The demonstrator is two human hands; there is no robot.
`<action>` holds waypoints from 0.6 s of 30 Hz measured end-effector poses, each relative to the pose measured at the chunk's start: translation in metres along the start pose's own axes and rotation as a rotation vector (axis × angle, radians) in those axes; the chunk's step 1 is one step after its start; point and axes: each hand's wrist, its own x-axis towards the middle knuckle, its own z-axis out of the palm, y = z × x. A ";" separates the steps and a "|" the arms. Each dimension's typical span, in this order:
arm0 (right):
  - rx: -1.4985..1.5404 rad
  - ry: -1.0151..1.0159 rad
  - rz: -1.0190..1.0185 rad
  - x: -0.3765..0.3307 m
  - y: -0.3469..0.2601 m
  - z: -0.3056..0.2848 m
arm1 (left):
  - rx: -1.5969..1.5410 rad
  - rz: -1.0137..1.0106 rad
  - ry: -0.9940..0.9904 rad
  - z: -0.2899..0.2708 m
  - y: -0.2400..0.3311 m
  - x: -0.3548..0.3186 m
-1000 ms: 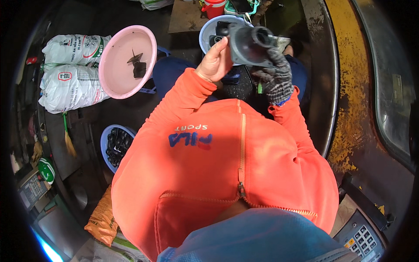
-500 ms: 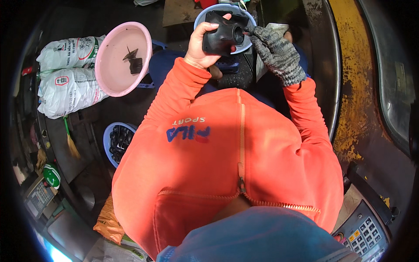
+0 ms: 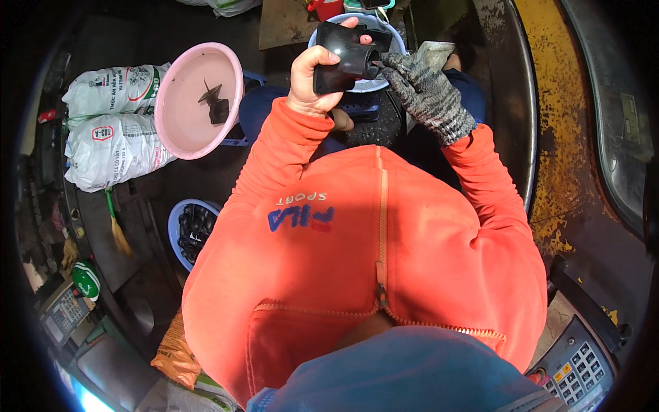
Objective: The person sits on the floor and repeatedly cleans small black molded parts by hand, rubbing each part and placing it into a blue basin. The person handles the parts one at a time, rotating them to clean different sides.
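Observation:
My bare left hand (image 3: 310, 82) grips a black moulded plastic part (image 3: 343, 58), held up in front of my chest. My right hand (image 3: 419, 86), in a grey knit glove, pinches the part's right end with its fingertips. Just behind the part stands a pale blue basin (image 3: 384, 84), mostly hidden by the part and my hands. My orange zip jacket fills the middle of the view.
A pink basin (image 3: 180, 110) with a few dark pieces sits at the left on a blue stool. Two white sacks (image 3: 110, 130) lie beside it. A blue basket of black parts (image 3: 194, 230) stands lower left. A yellow rusty machine edge (image 3: 559, 123) runs along the right. A keypad (image 3: 573, 367) is at lower right.
Both hands have turned the black part: a second ago its wide round opening faced me, now its dark side shows. The hands stay in front of the blue basin.

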 end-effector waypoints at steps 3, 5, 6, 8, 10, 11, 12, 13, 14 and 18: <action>-0.102 -0.039 0.037 0.000 -0.002 0.004 | 0.072 0.069 -0.064 0.003 0.003 0.000; -0.027 -0.016 0.066 -0.001 -0.003 0.007 | 0.114 0.117 -0.092 0.005 0.005 0.001; -0.107 0.031 0.000 -0.001 -0.003 0.009 | 0.140 0.146 -0.097 0.006 0.005 0.001; -0.270 0.149 -0.156 -0.001 -0.003 0.011 | 0.209 0.207 -0.102 0.008 0.005 0.003; -0.226 0.148 -0.153 0.000 -0.003 0.012 | 0.303 0.272 -0.103 0.010 0.004 0.006; -0.201 0.154 -0.147 0.001 -0.004 0.013 | 0.333 0.304 -0.117 0.010 0.004 0.007; -0.089 0.108 -0.091 0.003 -0.004 0.012 | 0.352 0.317 -0.127 0.010 0.004 0.009; 0.026 0.060 -0.033 0.005 -0.005 0.012 | 0.371 0.337 -0.151 0.010 0.003 0.009; 0.140 -0.013 0.043 0.006 -0.006 0.011 | 0.390 0.356 -0.173 0.009 0.003 0.010; 0.023 0.183 -0.144 0.012 -0.017 0.002 | 0.659 0.507 -0.176 0.003 0.002 0.009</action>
